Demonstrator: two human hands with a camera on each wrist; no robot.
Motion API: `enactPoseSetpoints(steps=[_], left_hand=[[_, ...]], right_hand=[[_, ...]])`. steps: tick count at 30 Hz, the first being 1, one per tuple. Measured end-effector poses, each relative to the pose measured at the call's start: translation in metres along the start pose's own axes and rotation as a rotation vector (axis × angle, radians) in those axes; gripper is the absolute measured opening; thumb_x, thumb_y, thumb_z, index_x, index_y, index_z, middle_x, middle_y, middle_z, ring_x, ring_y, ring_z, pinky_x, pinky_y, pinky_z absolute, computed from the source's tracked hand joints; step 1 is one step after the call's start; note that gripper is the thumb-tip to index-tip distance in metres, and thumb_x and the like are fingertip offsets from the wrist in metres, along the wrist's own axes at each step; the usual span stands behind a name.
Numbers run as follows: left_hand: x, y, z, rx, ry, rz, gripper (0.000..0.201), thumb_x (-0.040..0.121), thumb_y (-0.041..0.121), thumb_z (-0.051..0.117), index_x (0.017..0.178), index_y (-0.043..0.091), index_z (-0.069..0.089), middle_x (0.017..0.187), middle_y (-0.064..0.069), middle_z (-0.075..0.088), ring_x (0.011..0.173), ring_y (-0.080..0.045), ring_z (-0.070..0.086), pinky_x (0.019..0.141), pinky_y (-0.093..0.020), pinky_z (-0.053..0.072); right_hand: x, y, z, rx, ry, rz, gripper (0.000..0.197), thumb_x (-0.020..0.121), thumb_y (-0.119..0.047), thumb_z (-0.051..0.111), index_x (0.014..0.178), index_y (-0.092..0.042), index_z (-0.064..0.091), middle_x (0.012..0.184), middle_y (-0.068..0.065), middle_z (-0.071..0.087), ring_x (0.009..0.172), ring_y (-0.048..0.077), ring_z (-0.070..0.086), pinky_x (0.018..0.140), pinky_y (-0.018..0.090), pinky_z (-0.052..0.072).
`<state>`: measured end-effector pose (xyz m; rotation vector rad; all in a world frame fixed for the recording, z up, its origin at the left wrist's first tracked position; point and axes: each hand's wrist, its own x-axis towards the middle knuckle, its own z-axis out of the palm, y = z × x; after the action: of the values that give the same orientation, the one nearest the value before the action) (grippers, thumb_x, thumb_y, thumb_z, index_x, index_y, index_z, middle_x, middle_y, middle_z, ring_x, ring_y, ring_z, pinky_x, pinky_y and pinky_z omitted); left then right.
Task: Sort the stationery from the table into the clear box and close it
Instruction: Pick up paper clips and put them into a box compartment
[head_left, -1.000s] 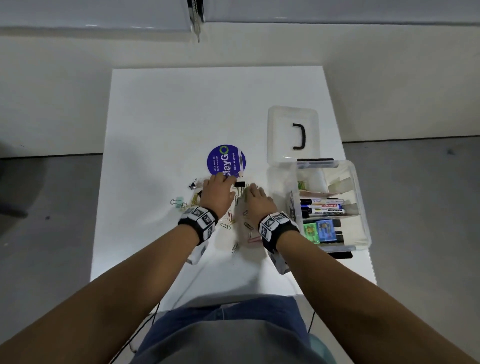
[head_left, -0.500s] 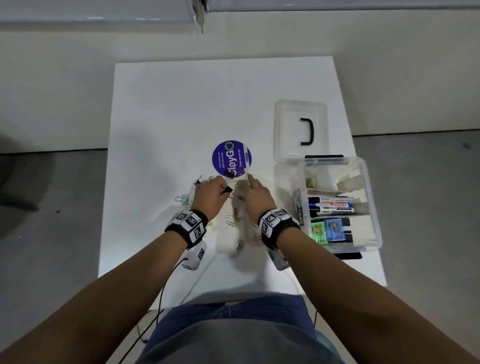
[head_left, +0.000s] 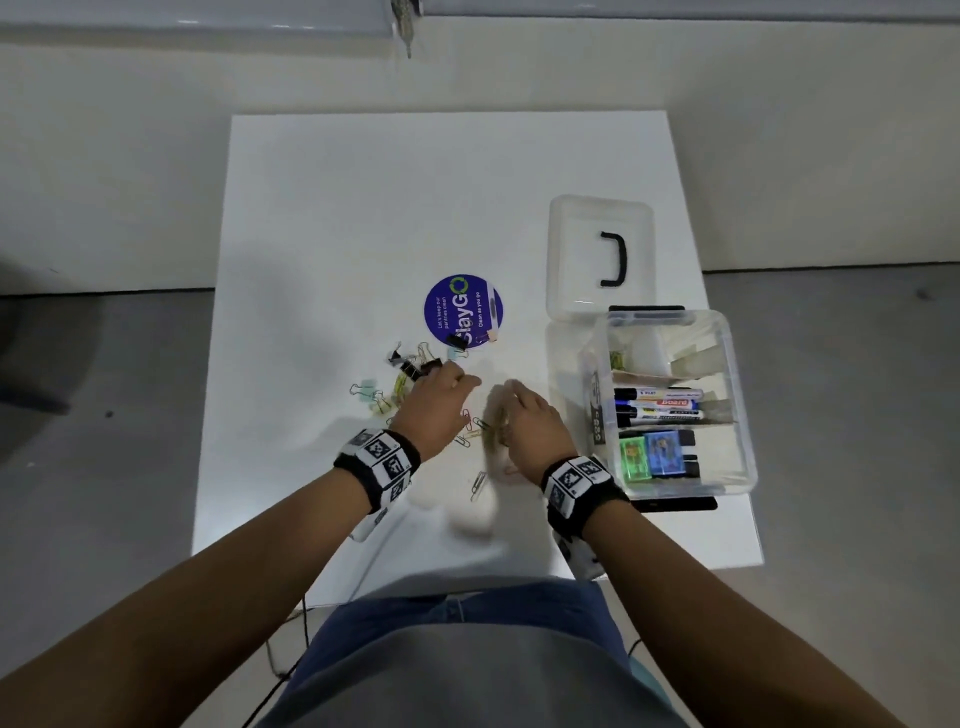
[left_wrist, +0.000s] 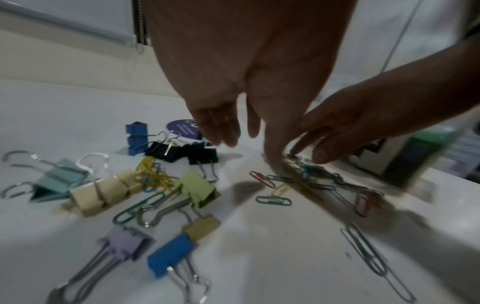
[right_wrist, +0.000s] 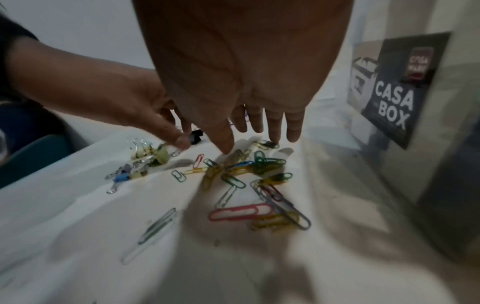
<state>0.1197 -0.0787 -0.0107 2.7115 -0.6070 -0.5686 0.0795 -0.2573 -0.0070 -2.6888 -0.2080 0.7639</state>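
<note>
Coloured paper clips (head_left: 475, 431) lie scattered on the white table (head_left: 363, 208) between my hands. My left hand (head_left: 441, 397) has straight fingers, and its thumb touches the paper clip heap (left_wrist: 306, 181). My right hand (head_left: 524, 415) faces it, fingers straight and their tips down on the same paper clips (right_wrist: 241, 166). Binder clips (head_left: 395, 384) in pastel, blue and black lie to the left (left_wrist: 103, 193). The clear box (head_left: 737, 415) stands open at the right with markers (head_left: 660, 405) inside. Its lid (head_left: 576, 249) lies folded back behind it.
A round purple sticker (head_left: 462, 309) lies just beyond the hands, with a black binder clip on its near edge. The box's labelled side (right_wrist: 394, 98) stands close to my right hand. Coloured blocks (head_left: 649, 457) fill the box's near compartment. The table's front edge is near my body.
Both hands have drawn back a little from the purple sticker toward me. The left hand's fingers, curled by a black binder clip before, are now straight beside the paper clips.
</note>
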Motion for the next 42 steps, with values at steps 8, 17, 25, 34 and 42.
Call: enactPoseSetpoints(steps=[8, 17, 25, 34, 42], left_hand=[[-0.027, 0.016, 0.026, 0.032, -0.219, 0.059, 0.098, 0.06, 0.045, 0.086, 0.136, 0.013, 0.033, 0.13, -0.009, 0.034, 0.118, -0.028, 0.041, 0.098, -0.041, 0.044], [-0.035, 0.031, 0.041, -0.076, -0.086, -0.027, 0.065, 0.073, 0.027, 0.08, 0.125, 0.007, 0.047, 0.124, -0.011, 0.044, 0.114, -0.028, 0.045, 0.094, -0.036, 0.045], [-0.02, 0.028, 0.034, -0.19, -0.055, -0.102, 0.03, 0.084, 0.005, 0.066, 0.111, 0.006, 0.054, 0.113, -0.012, 0.049, 0.096, -0.03, 0.054, 0.083, -0.039, 0.047], [-0.014, 0.023, 0.003, -0.435, -0.033, -0.165, 0.019, 0.082, -0.002, 0.063, 0.091, 0.015, 0.061, 0.088, -0.005, 0.06, 0.077, -0.02, 0.057, 0.065, -0.024, 0.041], [0.033, 0.125, -0.079, -0.811, 0.16, -0.04, 0.013, 0.081, 0.014, 0.073, 0.089, 0.019, 0.065, 0.083, 0.007, 0.066, 0.071, -0.004, 0.059, 0.068, -0.013, 0.049]], right_hand=[[-0.024, 0.011, 0.015, -0.05, 0.028, 0.009, 0.076, 0.078, -0.023, 0.072, 0.144, -0.019, 0.033, 0.151, 0.007, 0.029, 0.135, 0.029, 0.036, 0.107, 0.041, 0.037], [-0.021, 0.013, 0.02, -0.086, 0.021, 0.045, 0.073, 0.075, -0.014, 0.077, 0.136, -0.011, 0.038, 0.133, 0.012, 0.041, 0.121, 0.031, 0.044, 0.091, 0.041, 0.05], [-0.007, 0.0, 0.007, -0.086, 0.041, 0.089, 0.032, 0.088, 0.003, 0.047, 0.118, -0.006, 0.048, 0.12, 0.013, 0.051, 0.109, 0.032, 0.055, 0.074, 0.041, 0.05], [-0.026, -0.003, -0.046, 0.256, 0.264, 0.13, 0.013, 0.094, -0.008, 0.049, 0.1, -0.005, 0.059, 0.101, 0.013, 0.061, 0.092, 0.03, 0.059, 0.076, 0.037, 0.049], [-0.066, 0.039, -0.128, 0.656, 0.676, 0.173, 0.004, 0.089, -0.012, 0.063, 0.093, -0.01, 0.062, 0.081, 0.001, 0.067, 0.068, 0.014, 0.063, 0.062, 0.015, 0.047]])
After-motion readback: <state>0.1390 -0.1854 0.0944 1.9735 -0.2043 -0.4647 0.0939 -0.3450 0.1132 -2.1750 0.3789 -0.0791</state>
